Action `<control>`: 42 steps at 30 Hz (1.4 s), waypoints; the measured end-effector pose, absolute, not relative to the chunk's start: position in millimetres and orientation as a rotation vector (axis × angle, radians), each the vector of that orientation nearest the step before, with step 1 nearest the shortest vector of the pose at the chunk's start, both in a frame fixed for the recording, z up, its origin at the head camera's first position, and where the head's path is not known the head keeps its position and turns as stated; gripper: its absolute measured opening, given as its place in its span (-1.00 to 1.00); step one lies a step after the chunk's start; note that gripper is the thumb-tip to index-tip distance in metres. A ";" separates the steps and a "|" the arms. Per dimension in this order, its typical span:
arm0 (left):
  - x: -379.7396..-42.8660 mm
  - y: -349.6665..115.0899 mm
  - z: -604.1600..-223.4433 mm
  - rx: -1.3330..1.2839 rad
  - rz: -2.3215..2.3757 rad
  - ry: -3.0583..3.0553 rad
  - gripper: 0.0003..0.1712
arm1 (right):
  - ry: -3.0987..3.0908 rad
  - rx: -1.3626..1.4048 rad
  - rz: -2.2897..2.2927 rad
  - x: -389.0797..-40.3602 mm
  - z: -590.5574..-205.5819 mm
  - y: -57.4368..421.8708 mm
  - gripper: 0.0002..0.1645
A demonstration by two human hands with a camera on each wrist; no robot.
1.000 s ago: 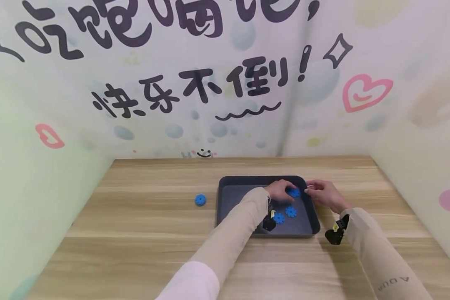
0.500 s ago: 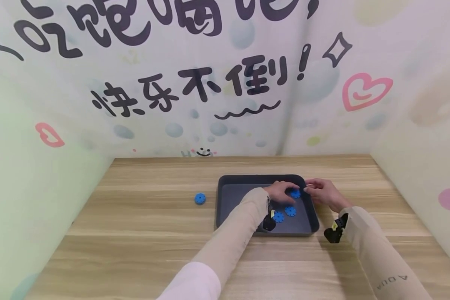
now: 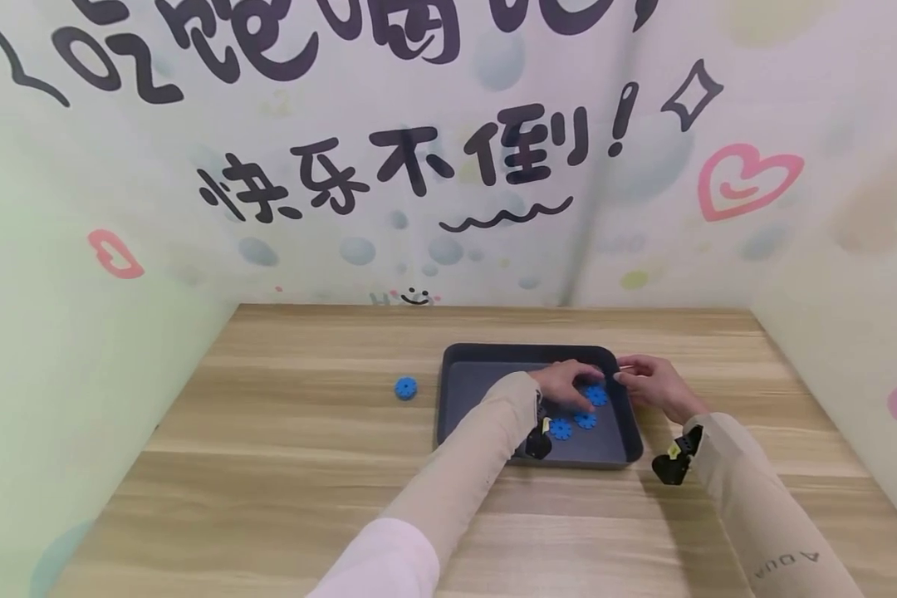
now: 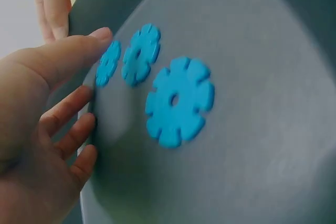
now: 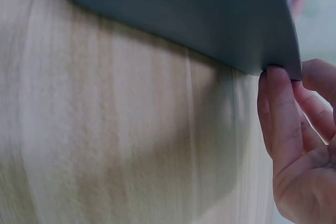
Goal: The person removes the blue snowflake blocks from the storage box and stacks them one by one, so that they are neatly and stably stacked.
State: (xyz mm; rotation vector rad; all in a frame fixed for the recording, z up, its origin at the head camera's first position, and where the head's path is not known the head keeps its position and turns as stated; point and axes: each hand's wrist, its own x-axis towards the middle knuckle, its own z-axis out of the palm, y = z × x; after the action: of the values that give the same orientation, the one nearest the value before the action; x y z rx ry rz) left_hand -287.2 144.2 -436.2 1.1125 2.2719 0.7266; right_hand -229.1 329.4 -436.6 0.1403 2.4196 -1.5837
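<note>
A dark grey tray [image 3: 486,378] holds blue notched plastic discs with centre holes. Three of them show in the left wrist view: a near disc [image 4: 180,102], a middle disc [image 4: 141,54] and a far disc [image 4: 108,63]. Over the tray's right half, my left hand [image 3: 566,385] reaches in with thumb and fingers apart. Its thumb tip overlaps the far disc in the left wrist view, fingers loosely bent beside it. My right hand [image 3: 659,389] holds the tray's far right corner from outside, fingertips against the wall in the right wrist view.
Left of the tray, another blue disc [image 3: 406,388], thicker-looking, lies on the wooden table [image 3: 306,465]. The printed back wall [image 3: 329,266] rises behind the table, with side walls at left and right.
The disc by my left hand has slid toward the front of the tray, closer to the other two. The head view has shifted slightly. My right hand stays at the corner.
</note>
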 end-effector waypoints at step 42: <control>-326.9 140.3 -496.8 1.074 0.681 2.264 -0.51 | 2.432 0.212 -1.517 -230.4 -432.7 328.6 -0.39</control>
State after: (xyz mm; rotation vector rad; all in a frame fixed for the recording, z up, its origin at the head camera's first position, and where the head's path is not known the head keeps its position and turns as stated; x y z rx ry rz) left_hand -326.9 140.3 -496.8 1.0741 2.2639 0.6808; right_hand -230.4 328.6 -432.7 0.2122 2.4317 -1.5167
